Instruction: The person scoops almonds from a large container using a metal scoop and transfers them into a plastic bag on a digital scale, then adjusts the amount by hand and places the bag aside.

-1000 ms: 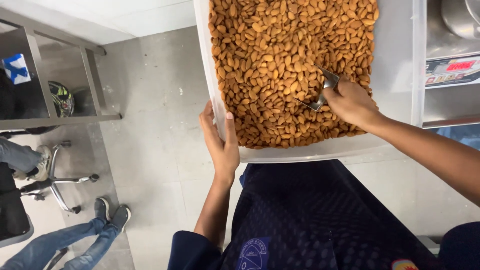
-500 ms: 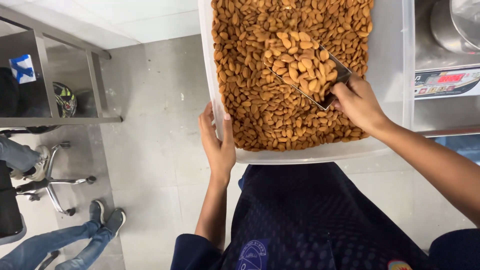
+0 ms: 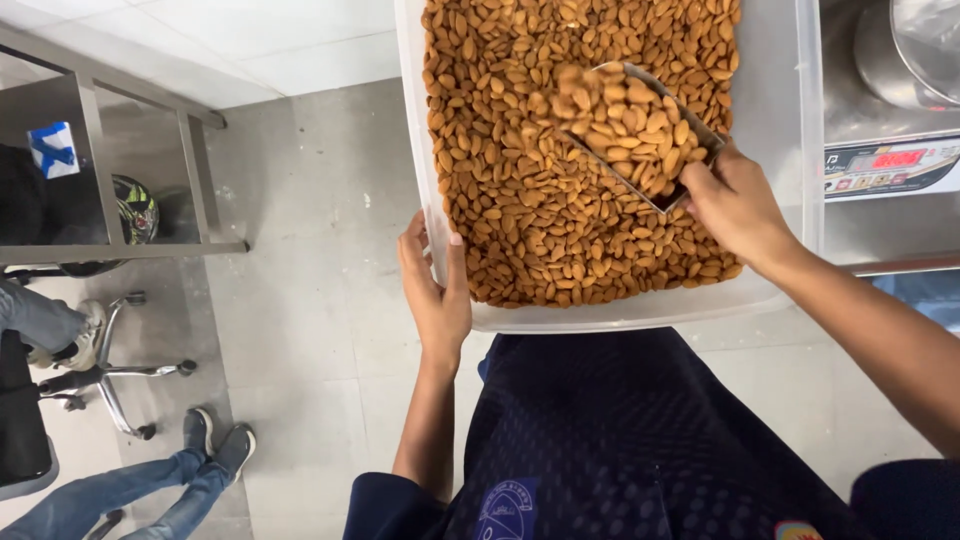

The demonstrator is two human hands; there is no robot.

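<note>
A clear plastic tub (image 3: 780, 150) full of brown almonds (image 3: 520, 190) fills the upper middle of the head view. My right hand (image 3: 735, 205) grips the handle of a metal scoop (image 3: 640, 125), which is lifted above the pile and heaped with almonds. My left hand (image 3: 435, 285) clasps the tub's near left corner, thumb over the rim. My dark blue garment (image 3: 620, 440) shows below the tub.
A weighing scale (image 3: 885, 165) with a metal bowl (image 3: 925, 40) stands to the right of the tub. A grey metal shelf frame (image 3: 130, 170) is at left. Below it another person's jeans and shoes (image 3: 190, 460) and a chair base (image 3: 110, 375) rest on the tiled floor.
The scoop was dug into the almonds a second ago; my right hand has since raised it out, loaded, and carried it up and to the left. My left hand has stayed on the tub.
</note>
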